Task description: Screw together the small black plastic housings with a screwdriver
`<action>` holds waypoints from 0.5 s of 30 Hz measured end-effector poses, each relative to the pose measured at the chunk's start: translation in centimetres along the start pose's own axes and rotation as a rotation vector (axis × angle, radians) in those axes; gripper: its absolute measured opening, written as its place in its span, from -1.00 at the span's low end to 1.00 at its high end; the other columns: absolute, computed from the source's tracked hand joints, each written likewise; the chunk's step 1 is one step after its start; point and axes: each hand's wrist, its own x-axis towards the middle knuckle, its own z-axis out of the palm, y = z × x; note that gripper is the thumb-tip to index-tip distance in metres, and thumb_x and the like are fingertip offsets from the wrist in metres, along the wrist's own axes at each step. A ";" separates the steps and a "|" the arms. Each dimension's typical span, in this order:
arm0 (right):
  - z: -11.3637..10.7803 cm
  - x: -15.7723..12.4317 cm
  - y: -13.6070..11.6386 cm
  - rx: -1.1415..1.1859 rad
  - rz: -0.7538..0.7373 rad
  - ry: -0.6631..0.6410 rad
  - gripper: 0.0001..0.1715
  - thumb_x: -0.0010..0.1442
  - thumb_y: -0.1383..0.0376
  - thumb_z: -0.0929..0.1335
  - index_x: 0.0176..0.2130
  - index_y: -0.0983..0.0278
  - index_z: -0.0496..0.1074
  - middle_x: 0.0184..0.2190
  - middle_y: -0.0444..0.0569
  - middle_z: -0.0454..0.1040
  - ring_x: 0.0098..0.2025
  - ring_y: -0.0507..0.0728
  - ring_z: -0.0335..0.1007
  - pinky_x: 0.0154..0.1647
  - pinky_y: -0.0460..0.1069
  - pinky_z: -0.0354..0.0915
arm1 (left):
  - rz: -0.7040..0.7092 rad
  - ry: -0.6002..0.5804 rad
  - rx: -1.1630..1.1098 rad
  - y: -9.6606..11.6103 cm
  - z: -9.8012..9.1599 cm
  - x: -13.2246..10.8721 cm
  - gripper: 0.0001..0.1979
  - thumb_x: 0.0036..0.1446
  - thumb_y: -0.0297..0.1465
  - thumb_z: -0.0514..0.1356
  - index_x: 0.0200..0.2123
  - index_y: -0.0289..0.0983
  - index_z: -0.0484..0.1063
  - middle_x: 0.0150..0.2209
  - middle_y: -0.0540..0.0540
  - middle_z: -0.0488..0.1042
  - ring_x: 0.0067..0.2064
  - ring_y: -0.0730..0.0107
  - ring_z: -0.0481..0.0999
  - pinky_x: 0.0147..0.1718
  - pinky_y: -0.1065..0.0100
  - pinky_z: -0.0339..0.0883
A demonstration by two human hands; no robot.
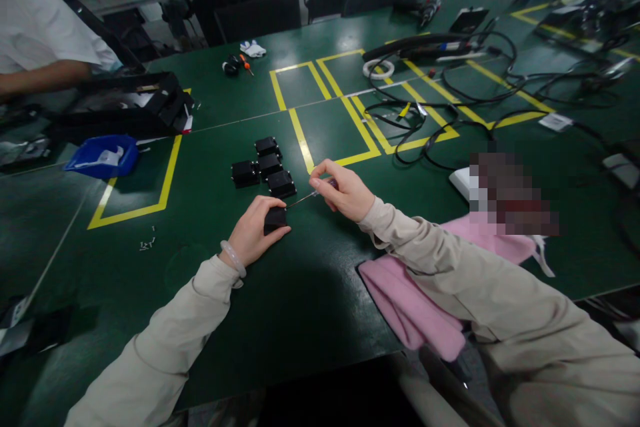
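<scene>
On a dark green table (320,320) taped in yellow, a pink folded cloth (400,307) is seen at four o'clock of the hands, a blue plastic tray (100,155) at ten, four small black plastic boxes (263,165) at twelve. A fifth black box (275,219) (on the table) is gripped by the left hand (253,233); a thin metal screwdriver (305,198), pinched by the right hand (343,193), is pointed at it

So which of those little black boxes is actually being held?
The black box nearest the wearer, gripped by the left hand, with the thin tool in the right hand pointed at it. The other four boxes lie loose in a cluster beyond.
</scene>
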 end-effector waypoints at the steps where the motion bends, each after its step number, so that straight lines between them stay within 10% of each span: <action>1: 0.0 0.0 0.0 -0.002 -0.008 0.001 -0.87 0.28 0.24 0.23 -0.28 0.25 0.20 -0.67 -0.35 0.14 -0.65 -0.09 0.07 -0.53 -0.12 0.04 | 0.002 0.000 0.002 0.0 0.0 0.0 -0.65 0.13 -0.37 0.27 -0.04 -0.25 0.28 -0.10 -0.13 0.38 -0.04 0.19 0.42 -0.06 0.16 0.36; 15: -0.1 0.0 -0.2 -0.006 -0.039 -0.005 -0.92 0.23 0.34 0.25 -0.22 0.26 0.20 -0.68 -0.38 0.11 -0.67 -0.08 0.08 -0.54 -0.12 0.05 | 0.001 0.001 0.006 0.0 0.1 0.0 -0.65 0.12 -0.37 0.28 -0.04 -0.26 0.28 -0.09 -0.13 0.38 -0.03 0.19 0.42 -0.05 0.16 0.36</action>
